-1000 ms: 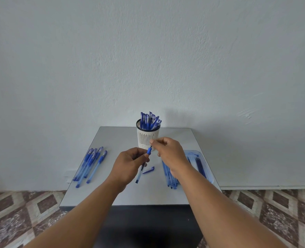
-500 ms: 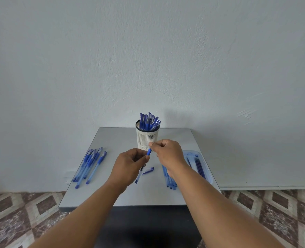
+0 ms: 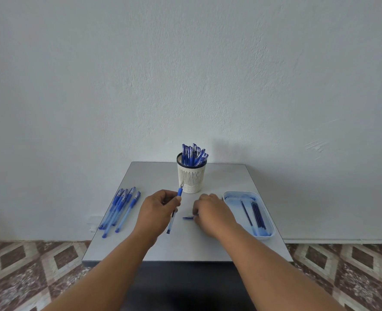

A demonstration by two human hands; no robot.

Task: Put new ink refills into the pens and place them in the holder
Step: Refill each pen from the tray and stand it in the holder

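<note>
A loose row of capped blue pens (image 3: 121, 208) lies on the left part of the grey surface (image 3: 230, 178). Next, the left hand (image 3: 157, 209) grips an uncapped pen (image 3: 176, 206) mid-barrel, tilted, its metal tip pointing up toward the white slotted holder (image 3: 191, 177), which stands at the back full of capped pens. A blue cap (image 3: 188, 218) lies on the surface between the hands; the right hand (image 3: 210, 209) reaches down at its end, fingers curled, though I cannot tell whether it grasps the cap. Far right, a pale blue tray (image 3: 265, 237) holds several refills (image 3: 256, 215)
</note>
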